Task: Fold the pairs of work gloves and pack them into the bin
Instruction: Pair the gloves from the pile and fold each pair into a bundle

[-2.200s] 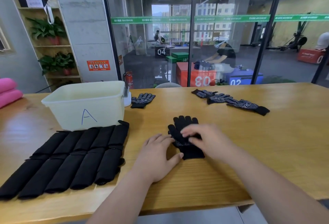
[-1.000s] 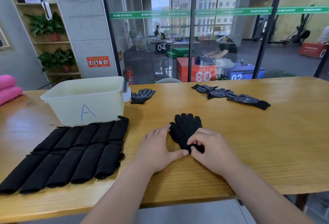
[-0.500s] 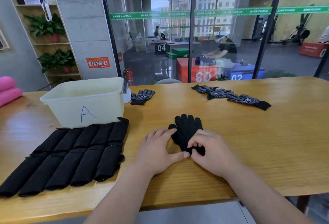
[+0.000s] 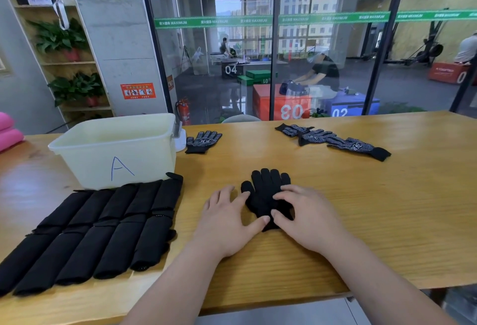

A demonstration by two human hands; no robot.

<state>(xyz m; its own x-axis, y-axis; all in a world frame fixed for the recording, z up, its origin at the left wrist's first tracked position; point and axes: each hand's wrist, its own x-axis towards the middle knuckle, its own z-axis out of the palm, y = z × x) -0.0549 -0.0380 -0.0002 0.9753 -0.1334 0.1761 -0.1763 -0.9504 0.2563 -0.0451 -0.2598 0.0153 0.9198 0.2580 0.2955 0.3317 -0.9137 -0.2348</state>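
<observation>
Since half a second ago the right hand (image 4: 309,216) has uncurled from its pinch at the cuff. It now lies spread on the pair (image 4: 265,190), pressing it down. The left hand (image 4: 227,218) has hardly shifted.

Head view: the pair lies flat on the worktop (image 4: 387,208) between the two hands, fingertips pointing away from the person. Its palm is under the right hand's fingers. The left hand is released, fingers straight on the worktop just left of the pair, thumb tip touching the cuff edge next to the right thumb. Neither hand grasps anything. I cannot tell whether either thumb is tucked under the cuff.

The step looks like squaring the two gloves before the fold. To do it well:
- Keep the right hand's weight on the palm so the upper glove does not slide.
- Line up the cuffs with both thumbs.
- Fold tightly from there, matching the folded pairs (image 4: 90,229) well left of the left hand.

The bin (image 4: 116,144) stands beyond those, forward and left of the left hand. Loose gloves (image 4: 333,141) wait well ahead of the right hand.
</observation>
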